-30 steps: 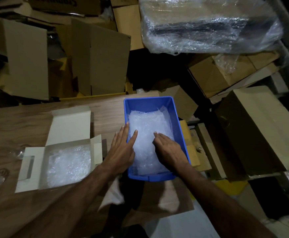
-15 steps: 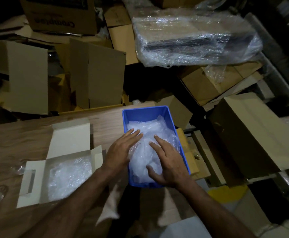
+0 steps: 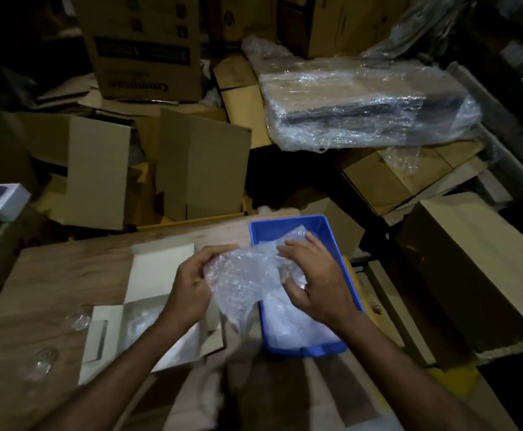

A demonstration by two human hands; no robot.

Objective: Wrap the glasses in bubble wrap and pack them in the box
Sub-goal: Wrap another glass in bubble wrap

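Now both hands, left hand and right hand, grip a bubble wrap sheet lifted from the blue bin, ready for wrapping glasses.

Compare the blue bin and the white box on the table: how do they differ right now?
The blue bin is plastic with fixed walls; the white box is cardboard, its lid and flaps folded open. The blue bin sits at the table's right end, the white box left of it. Both hands, left hand and right hand, lift a bubble wrap sheet above the bin, not the box. Both hold bubble wrap.
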